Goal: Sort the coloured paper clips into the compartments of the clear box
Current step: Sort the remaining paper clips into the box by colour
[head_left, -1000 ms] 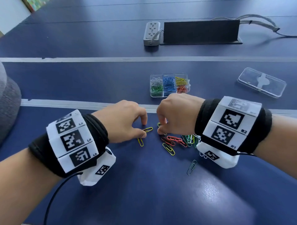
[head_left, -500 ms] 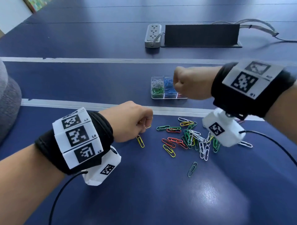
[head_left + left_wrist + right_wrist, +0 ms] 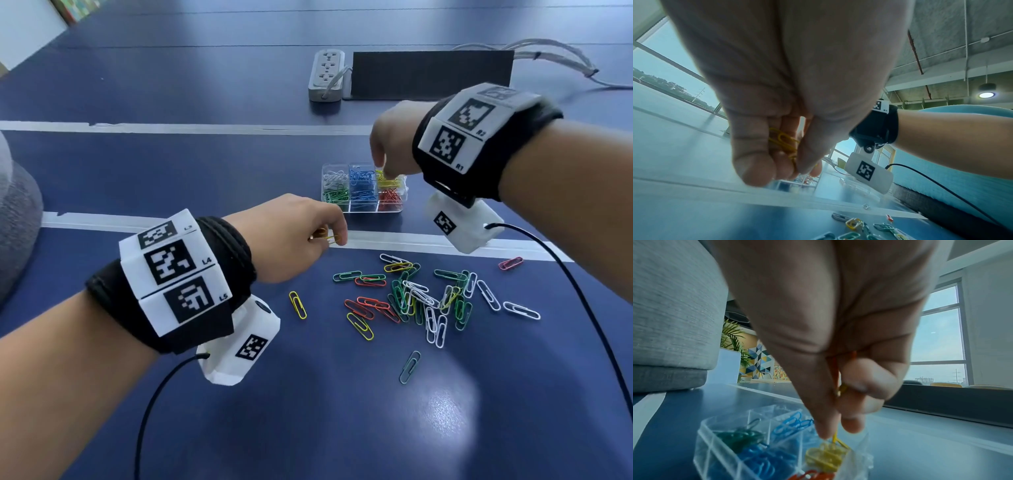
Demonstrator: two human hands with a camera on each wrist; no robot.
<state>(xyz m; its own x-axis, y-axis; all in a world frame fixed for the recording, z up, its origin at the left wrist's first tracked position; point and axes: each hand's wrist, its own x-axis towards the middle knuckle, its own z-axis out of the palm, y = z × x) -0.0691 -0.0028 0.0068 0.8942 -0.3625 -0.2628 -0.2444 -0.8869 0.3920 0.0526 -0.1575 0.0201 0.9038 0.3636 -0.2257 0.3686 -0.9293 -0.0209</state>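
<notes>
Hovering over the clear box's (image 3: 363, 209) far-right compartment, the right hand (image 3: 394, 137) pinches a yellow clip (image 3: 836, 438) to drop with its colour — the left hand (image 3: 291, 236) clutches yellow clips (image 3: 784, 142), gathered for one trip.

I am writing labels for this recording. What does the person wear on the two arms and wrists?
Each bare forearm carries a wide black fabric wristband covered with white plates bearing black square marker codes. A white boxy camera housing with its own marker hangs under each wrist, trailing a thin black cable. No sleeves show.
</notes>
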